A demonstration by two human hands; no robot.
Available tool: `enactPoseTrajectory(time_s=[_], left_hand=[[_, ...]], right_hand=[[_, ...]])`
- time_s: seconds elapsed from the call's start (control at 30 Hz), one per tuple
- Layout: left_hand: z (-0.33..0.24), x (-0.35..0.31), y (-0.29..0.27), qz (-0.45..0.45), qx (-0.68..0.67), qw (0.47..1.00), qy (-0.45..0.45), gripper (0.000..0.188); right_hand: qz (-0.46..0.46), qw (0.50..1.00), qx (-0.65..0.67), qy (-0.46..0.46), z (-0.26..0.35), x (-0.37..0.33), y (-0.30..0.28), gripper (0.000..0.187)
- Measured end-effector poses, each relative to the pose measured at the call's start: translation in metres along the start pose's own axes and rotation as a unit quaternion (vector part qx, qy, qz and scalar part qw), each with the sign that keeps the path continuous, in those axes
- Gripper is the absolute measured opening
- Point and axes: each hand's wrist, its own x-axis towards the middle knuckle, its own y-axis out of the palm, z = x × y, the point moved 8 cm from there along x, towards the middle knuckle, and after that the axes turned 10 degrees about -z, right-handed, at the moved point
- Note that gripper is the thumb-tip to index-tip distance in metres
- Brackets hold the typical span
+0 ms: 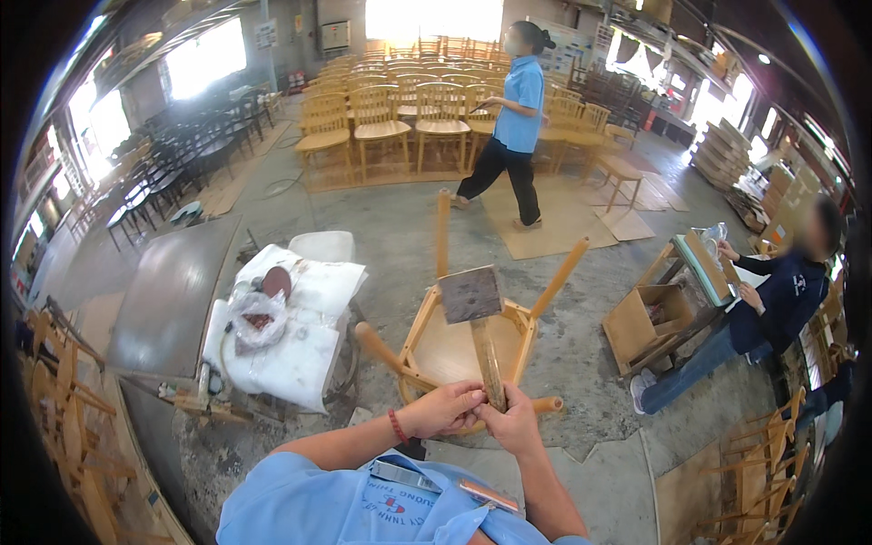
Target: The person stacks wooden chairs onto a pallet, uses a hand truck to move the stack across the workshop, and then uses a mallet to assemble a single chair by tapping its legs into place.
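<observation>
A mallet [470, 294] with a dark square head and a worn wooden handle points away from me. My right hand [511, 421] is closed round the lower end of its handle. Beside the handle, my left hand [445, 410] has its fingers pinched together against my right hand's fingers; what they hold, if anything, is hidden. Under the mallet, an upturned wooden chair frame [420, 338] shows its seat underside, with legs sticking up and outward. The mallet and my hands cover part of it.
Left of the frame, a white-covered table [309, 338] bears a plastic bag [258, 320] and a reddish-brown disc [277, 282]. One person [520, 104] walks beyond, near rows of chairs [374, 113]. Another person [772, 295] works at a bench [698, 272] on the right.
</observation>
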Motion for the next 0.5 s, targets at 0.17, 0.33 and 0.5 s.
enactPoseTrajectory(time_s=[0.17, 0.33, 0.5], left_hand=[[-0.001, -0.049, -0.005, -0.164, 0.12, 0.964, 0.174, 0.022], [-0.013, -0.08, -0.011, -0.212, 0.152, 0.938, 0.227, 0.02], [-0.007, -0.094, -0.04, -0.254, 0.125, 0.927, 0.248, 0.021]], right_hand=[[-0.007, 0.991, 0.103, 0.089, -0.001, -0.029, 0.007, 0.026], [0.01, 0.978, 0.157, 0.136, -0.004, -0.037, 0.029, 0.028], [0.033, 0.965, 0.179, 0.189, -0.014, -0.033, 0.068, 0.026]])
